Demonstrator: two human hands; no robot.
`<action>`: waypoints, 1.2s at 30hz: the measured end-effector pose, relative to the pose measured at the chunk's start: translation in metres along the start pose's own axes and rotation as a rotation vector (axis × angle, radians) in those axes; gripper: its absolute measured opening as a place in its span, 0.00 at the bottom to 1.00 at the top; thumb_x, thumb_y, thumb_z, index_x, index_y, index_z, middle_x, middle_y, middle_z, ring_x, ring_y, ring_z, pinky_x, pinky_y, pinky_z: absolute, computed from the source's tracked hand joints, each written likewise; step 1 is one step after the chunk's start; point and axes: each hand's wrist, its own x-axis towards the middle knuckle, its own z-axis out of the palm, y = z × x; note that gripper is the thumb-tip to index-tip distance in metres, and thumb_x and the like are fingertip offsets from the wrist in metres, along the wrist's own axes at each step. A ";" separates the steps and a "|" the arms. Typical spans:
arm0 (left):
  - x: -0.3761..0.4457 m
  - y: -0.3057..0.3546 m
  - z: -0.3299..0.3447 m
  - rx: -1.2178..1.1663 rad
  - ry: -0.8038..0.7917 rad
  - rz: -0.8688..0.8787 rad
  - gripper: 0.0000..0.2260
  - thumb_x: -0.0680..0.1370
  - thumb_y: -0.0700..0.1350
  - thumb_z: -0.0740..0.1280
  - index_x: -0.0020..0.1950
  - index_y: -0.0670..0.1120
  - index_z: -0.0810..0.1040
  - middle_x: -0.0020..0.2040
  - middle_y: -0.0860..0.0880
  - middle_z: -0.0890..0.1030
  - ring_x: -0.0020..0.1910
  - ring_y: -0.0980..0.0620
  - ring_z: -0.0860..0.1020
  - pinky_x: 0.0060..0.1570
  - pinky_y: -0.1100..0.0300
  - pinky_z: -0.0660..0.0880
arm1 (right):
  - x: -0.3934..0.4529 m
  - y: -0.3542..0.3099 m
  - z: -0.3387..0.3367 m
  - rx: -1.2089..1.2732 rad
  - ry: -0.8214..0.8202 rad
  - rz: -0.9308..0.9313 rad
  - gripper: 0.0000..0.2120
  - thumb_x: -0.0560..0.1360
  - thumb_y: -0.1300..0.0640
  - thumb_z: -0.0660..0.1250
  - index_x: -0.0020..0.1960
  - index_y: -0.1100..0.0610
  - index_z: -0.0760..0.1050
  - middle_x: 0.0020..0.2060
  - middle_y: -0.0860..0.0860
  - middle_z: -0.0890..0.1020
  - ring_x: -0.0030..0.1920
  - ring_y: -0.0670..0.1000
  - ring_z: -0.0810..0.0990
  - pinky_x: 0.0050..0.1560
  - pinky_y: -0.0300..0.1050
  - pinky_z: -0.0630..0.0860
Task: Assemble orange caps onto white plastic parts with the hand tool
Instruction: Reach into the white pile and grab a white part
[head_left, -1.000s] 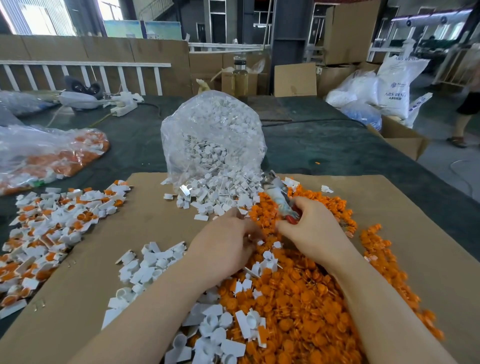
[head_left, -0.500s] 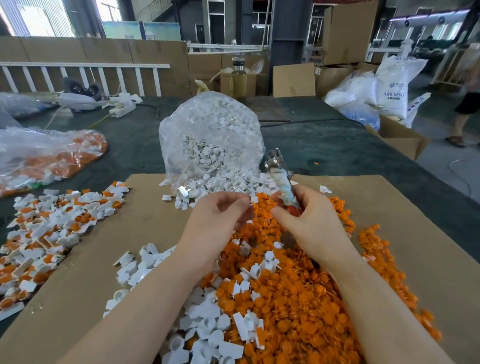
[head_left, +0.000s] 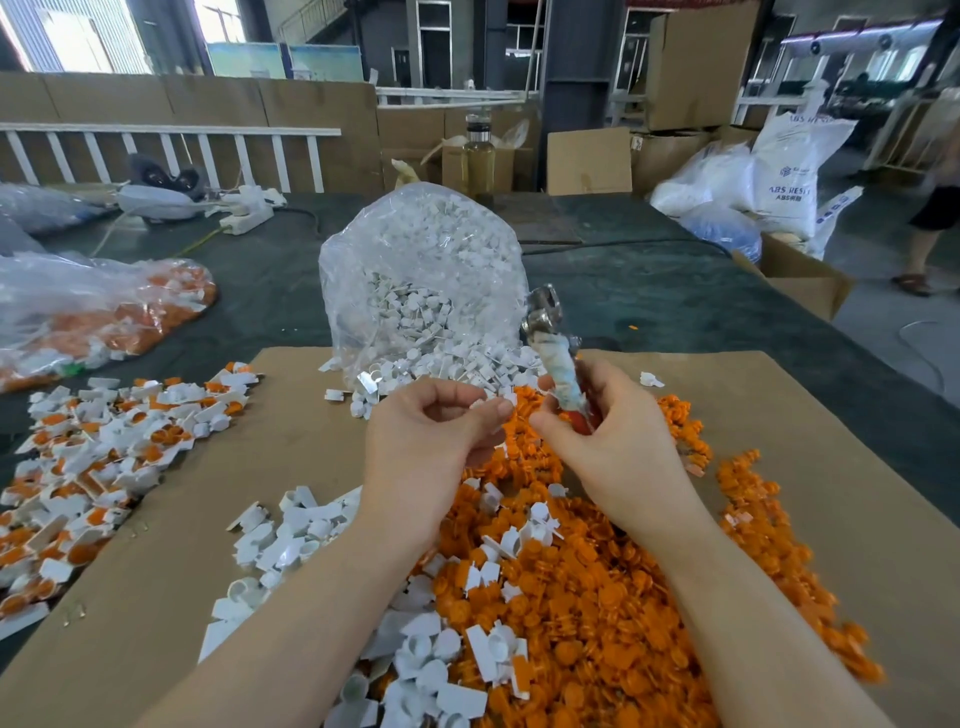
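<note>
- Lying at 9 o'clock, the assembled pile (head_left: 98, 447) of white parts with orange caps is spread over the table edge and cardboard (head_left: 197, 545).
- At 12 o'clock, a clear bag (head_left: 421, 280) spills white parts onto the cardboard.
- A small white part (head_left: 496, 405) is pinched between thumb and fingertips of the left hand (head_left: 426, 441), raised above the heap.
- The tool (head_left: 558, 364) is gripped by curled fingers of the right hand (head_left: 608, 436), metal head pointing to 12 o'clock.
- Orange caps (head_left: 597, 597) are heaped at 6 o'clock beneath both hands.
</note>
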 end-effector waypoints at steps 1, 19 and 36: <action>0.000 0.000 0.000 0.006 -0.003 0.003 0.08 0.70 0.42 0.78 0.46 0.45 0.82 0.36 0.47 0.85 0.36 0.50 0.85 0.36 0.61 0.82 | 0.000 0.001 0.000 -0.024 0.001 0.002 0.12 0.73 0.58 0.72 0.55 0.50 0.76 0.43 0.43 0.81 0.45 0.39 0.80 0.44 0.30 0.75; -0.015 0.005 0.009 0.359 0.000 0.263 0.13 0.71 0.42 0.76 0.38 0.61 0.82 0.36 0.65 0.82 0.36 0.67 0.80 0.32 0.77 0.71 | -0.001 0.001 0.007 -0.180 0.069 0.024 0.14 0.71 0.57 0.72 0.54 0.47 0.73 0.44 0.41 0.81 0.46 0.43 0.81 0.48 0.50 0.81; -0.008 0.003 0.008 0.187 0.049 0.123 0.06 0.70 0.45 0.78 0.38 0.55 0.84 0.35 0.56 0.85 0.35 0.56 0.83 0.37 0.61 0.80 | 0.000 -0.005 0.003 -0.054 0.007 0.017 0.13 0.73 0.58 0.71 0.57 0.53 0.76 0.46 0.44 0.82 0.47 0.41 0.81 0.45 0.35 0.78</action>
